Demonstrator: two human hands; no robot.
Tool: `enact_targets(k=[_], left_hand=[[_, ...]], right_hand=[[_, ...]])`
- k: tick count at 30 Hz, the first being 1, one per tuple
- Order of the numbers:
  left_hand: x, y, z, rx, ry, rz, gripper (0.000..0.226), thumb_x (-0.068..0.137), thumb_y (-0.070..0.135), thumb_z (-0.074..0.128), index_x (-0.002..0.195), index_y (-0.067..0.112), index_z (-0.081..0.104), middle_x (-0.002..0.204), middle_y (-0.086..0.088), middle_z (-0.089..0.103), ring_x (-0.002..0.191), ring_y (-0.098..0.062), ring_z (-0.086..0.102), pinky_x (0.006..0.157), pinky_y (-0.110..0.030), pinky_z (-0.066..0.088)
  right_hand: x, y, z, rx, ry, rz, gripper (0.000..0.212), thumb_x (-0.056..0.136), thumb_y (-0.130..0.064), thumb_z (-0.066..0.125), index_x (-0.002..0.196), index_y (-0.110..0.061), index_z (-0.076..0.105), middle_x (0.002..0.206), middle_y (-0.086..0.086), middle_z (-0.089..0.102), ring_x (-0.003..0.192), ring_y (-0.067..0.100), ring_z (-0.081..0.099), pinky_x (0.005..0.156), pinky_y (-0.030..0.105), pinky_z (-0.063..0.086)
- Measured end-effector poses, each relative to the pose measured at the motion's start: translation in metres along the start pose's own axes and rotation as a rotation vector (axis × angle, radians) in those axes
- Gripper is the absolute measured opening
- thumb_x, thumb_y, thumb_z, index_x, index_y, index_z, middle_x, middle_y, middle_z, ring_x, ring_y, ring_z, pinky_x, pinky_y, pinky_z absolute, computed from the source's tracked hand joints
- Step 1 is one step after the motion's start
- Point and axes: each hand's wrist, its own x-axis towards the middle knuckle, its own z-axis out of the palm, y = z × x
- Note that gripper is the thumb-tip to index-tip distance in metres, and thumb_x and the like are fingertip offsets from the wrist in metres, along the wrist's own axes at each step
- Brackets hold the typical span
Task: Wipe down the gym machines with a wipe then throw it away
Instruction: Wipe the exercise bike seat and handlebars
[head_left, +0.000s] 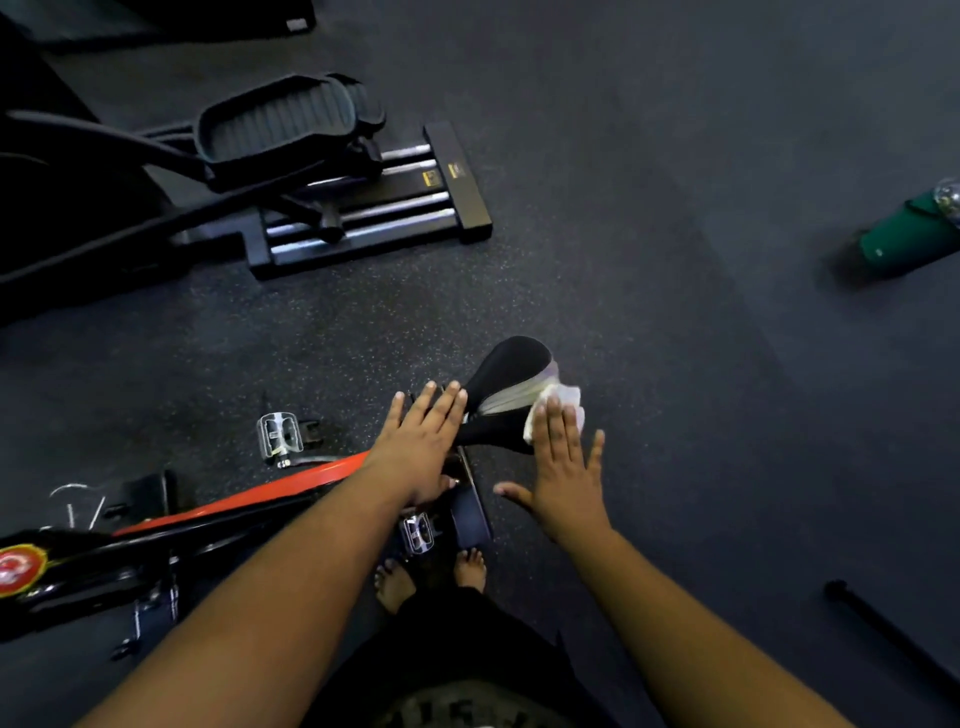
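Note:
A black bike saddle (506, 374) with a grey stripe sits at the centre, on an exercise bike with a red and black frame (260, 496). My left hand (423, 441) lies flat with straight fingers against the saddle's narrow near-left end. My right hand (563, 467) is spread flat, its fingertips pressing a crumpled white wipe (563, 400) against the saddle's right side. The wipe shows past my fingertips; part of it is hidden under them.
An elliptical machine with a ridged black foot pedal (280, 124) and silver rails (363, 218) stands at the upper left. A green container (904, 239) lies on the dark rubber floor (675, 208) at right. A black rod (893, 634) crosses the lower right. Bare feet (431, 577) stand below the saddle.

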Motion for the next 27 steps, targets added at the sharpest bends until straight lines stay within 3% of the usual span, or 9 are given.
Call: enact_targets(k=[2, 5, 8, 12, 15, 19, 21, 24, 27], left_hand=[[0.001, 0.001, 0.002, 0.004, 0.009, -0.006, 0.12, 0.089, 0.055, 0.064, 0.156, 0.016, -0.028, 0.167, 0.0, -0.028, 0.154, -0.027, -0.022, 0.124, -0.059, -0.008], [0.002, 0.001, -0.001, 0.007, -0.003, -0.022, 0.123, 0.088, 0.057, 0.066, 0.155, 0.016, -0.028, 0.166, 0.001, -0.029, 0.154, -0.028, -0.022, 0.123, -0.06, -0.007], [0.004, 0.0, 0.001, 0.001, -0.017, -0.029, 0.124, 0.087, 0.059, 0.066, 0.155, 0.017, -0.029, 0.166, 0.002, -0.029, 0.154, -0.027, -0.022, 0.123, -0.062, -0.006], [0.002, 0.0, 0.006, -0.048, 0.038, -0.025, 0.118, 0.088, 0.057, 0.064, 0.158, 0.018, -0.024, 0.167, 0.005, -0.025, 0.155, -0.022, -0.02, 0.123, -0.06, -0.007], [-0.006, 0.0, 0.014, -0.054, 0.125, -0.03, 0.106, 0.093, 0.048, 0.059, 0.159, 0.017, -0.019, 0.167, 0.003, -0.023, 0.156, -0.02, -0.017, 0.125, -0.051, -0.009], [-0.031, -0.003, 0.031, -0.011, 0.203, -0.052, 0.101, 0.095, 0.035, 0.058, 0.158, 0.017, -0.018, 0.164, 0.002, -0.026, 0.156, -0.02, -0.015, 0.126, -0.049, -0.002], [-0.051, -0.013, 0.042, -0.006, 0.219, -0.055, 0.102, 0.094, 0.033, 0.06, 0.16, 0.017, -0.016, 0.166, 0.0, -0.023, 0.155, -0.021, -0.016, 0.127, -0.051, 0.001], [-0.07, -0.022, 0.057, -0.02, 0.197, -0.046, 0.106, 0.091, 0.033, 0.061, 0.159, 0.019, -0.02, 0.168, 0.0, -0.022, 0.156, -0.022, -0.013, 0.127, -0.052, 0.004], [-0.087, -0.036, 0.071, -0.072, 0.168, -0.057, 0.105, 0.091, 0.035, 0.059, 0.16, 0.018, -0.018, 0.168, -0.002, -0.02, 0.157, -0.021, -0.01, 0.126, -0.053, 0.005]], right_hand=[[0.0, 0.009, 0.001, -0.065, 0.032, -0.045, 0.121, 0.08, -0.086, 0.044, 0.161, -0.011, -0.006, 0.169, 0.007, -0.014, 0.156, 0.027, -0.012, 0.118, 0.067, -0.007], [0.031, 0.015, -0.013, -0.157, 0.02, -0.149, 0.12, 0.082, -0.066, 0.063, 0.16, -0.011, -0.01, 0.169, 0.009, -0.014, 0.155, 0.026, -0.014, 0.119, 0.066, -0.008], [0.055, 0.007, -0.023, -0.212, 0.021, -0.216, 0.112, 0.083, -0.039, 0.074, 0.16, -0.006, -0.001, 0.169, 0.014, 0.002, 0.156, 0.03, -0.001, 0.121, 0.064, 0.005], [0.041, -0.02, -0.014, -0.147, 0.042, -0.364, 0.081, 0.093, -0.02, 0.054, 0.16, -0.006, 0.012, 0.168, 0.012, 0.012, 0.155, 0.03, 0.007, 0.122, 0.058, 0.011], [0.033, -0.036, -0.014, -0.048, 0.044, -0.441, 0.065, 0.089, -0.009, 0.028, 0.153, -0.004, 0.038, 0.16, 0.012, 0.035, 0.149, 0.029, 0.032, 0.119, 0.056, 0.027], [0.033, -0.045, -0.022, 0.118, 0.017, -0.474, 0.073, 0.088, -0.018, 0.008, 0.151, -0.003, 0.042, 0.157, 0.015, 0.04, 0.147, 0.031, 0.035, 0.122, 0.042, 0.007], [0.027, -0.059, -0.02, 0.174, 0.024, -0.487, 0.068, 0.09, -0.017, 0.013, 0.15, -0.004, 0.043, 0.157, 0.015, 0.04, 0.147, 0.03, 0.037, 0.122, 0.038, 0.009], [0.011, -0.08, -0.007, 0.244, 0.076, -0.557, 0.054, 0.092, -0.008, 0.032, 0.141, -0.003, 0.055, 0.148, 0.017, 0.052, 0.137, 0.031, 0.05, 0.118, 0.044, 0.03], [-0.002, -0.105, 0.01, 0.342, 0.108, -0.546, 0.052, 0.091, -0.004, 0.038, 0.14, -0.003, 0.054, 0.148, 0.016, 0.051, 0.138, 0.032, 0.048, 0.121, 0.033, 0.027]])
